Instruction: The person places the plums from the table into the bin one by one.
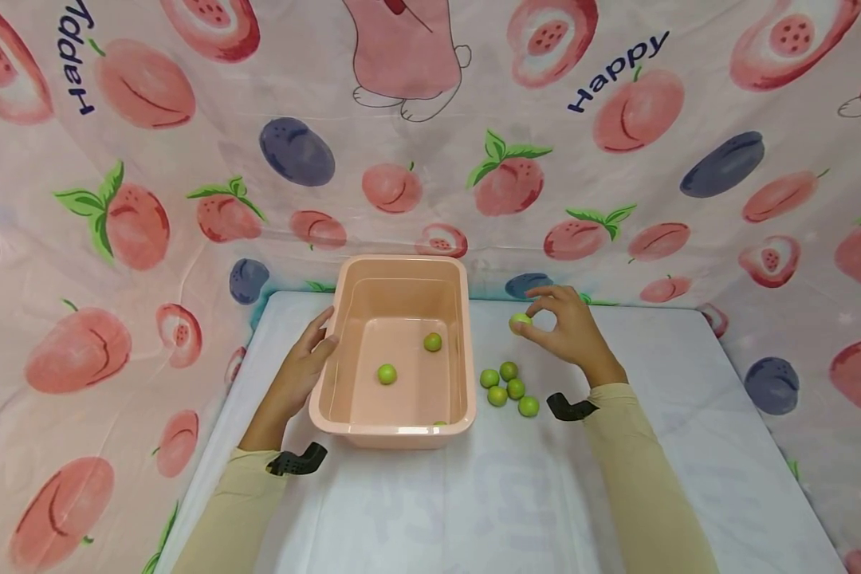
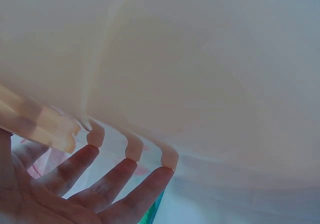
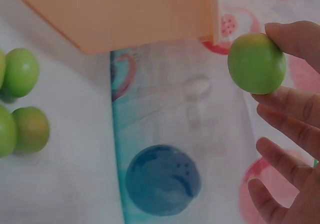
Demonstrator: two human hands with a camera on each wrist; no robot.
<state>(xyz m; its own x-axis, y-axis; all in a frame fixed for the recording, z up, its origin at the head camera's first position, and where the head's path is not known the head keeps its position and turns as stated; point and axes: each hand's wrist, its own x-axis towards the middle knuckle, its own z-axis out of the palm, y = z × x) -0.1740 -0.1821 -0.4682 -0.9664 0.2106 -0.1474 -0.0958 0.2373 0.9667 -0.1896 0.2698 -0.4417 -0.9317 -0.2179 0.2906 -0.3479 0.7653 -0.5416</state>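
head view: your right hand (image 1: 572, 336) pinches a green fruit (image 1: 520, 320) near far edge of tabletop (image 1: 674, 359), fingertip grip probably suiting its size. your left hand (image 1: 300, 371), fingers straight, touches left wall of tub (image 1: 391, 430), likely steadying it.

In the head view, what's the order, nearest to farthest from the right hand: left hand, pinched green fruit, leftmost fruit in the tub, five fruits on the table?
1. Pinched green fruit: held in the right hand.
2. Five fruits: on the table, right of the tub.
3. Leftmost fruit: inside the tub.
4. Left hand: at the tub's left side.
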